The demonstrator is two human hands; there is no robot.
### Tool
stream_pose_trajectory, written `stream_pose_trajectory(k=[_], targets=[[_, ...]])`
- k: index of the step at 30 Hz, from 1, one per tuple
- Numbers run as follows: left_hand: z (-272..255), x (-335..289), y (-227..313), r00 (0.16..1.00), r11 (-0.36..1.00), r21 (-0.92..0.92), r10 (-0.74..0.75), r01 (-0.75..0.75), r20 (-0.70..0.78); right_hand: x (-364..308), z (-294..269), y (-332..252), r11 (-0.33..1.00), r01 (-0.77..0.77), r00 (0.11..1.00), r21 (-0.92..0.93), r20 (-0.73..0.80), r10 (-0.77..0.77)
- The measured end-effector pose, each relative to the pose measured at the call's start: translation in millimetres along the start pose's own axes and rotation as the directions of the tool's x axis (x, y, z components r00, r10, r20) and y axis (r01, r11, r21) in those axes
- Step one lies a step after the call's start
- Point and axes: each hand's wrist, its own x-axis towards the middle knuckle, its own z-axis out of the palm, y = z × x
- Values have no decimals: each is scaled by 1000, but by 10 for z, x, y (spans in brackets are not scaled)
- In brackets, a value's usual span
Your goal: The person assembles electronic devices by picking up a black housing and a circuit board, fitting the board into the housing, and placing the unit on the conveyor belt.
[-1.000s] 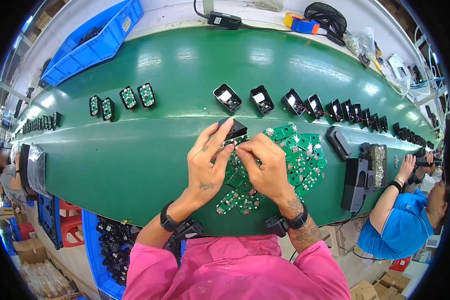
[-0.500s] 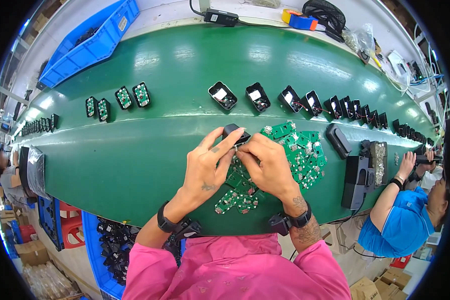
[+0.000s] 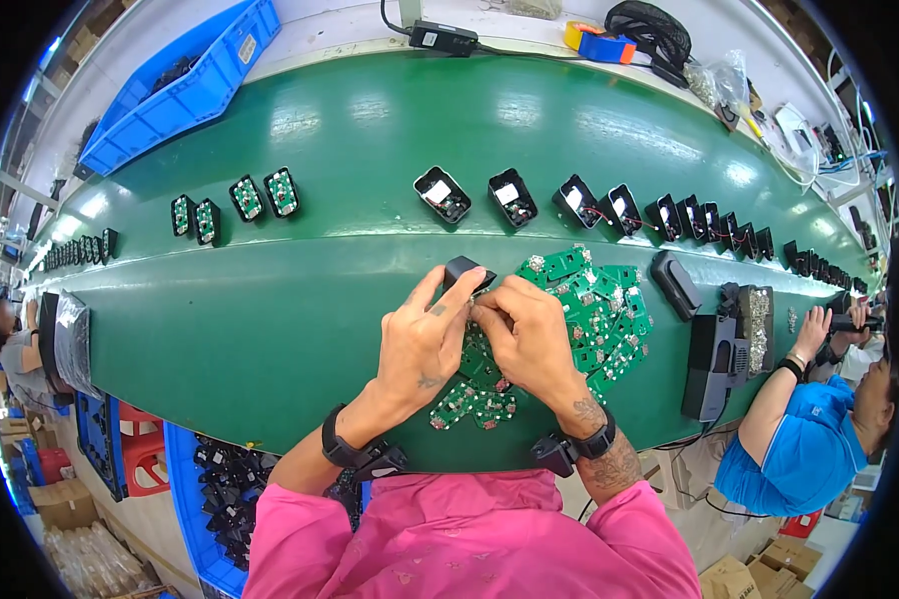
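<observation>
While pinched by left fingers, black housing, long axis toward lower right, hold of right fingers unclear.

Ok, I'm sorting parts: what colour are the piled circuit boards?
Green circuit boards, clearest in head view.

Room dominated by a long green-topped table, its edges bent by the lens. Light is thrown back in pale patches across the far half of the tabletop. The far side is bordered by a white ledge. At left, a red plastic stool is placed on pale flooring. Cardboard boxes are kept at lower left; more brown cartons are seen at lower right.
</observation>
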Motion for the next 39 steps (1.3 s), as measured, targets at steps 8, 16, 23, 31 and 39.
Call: stream_pose_trajectory(k=[8,16,23,31,39], targets=[[-14,107,-26,985,821,-556,-172,129,-24,38,-148,14,934,-245,964,262,-38,264],[-120,130,9,965,834,-487,-243,259,97,56,-149,59,821,-374,927,430,144,347],[60,95,30,990,845,-517,-139,138,37,-14,-107,61,941,-95,996,325,31,89],[22,119,30,985,883,-445,-172,148,-13,74,-334,26,969,-82,980,235,196,36],[155,103,37,961,829,-516,-275,215,-41,94,-315,42,944,-219,975,247,101,200]])
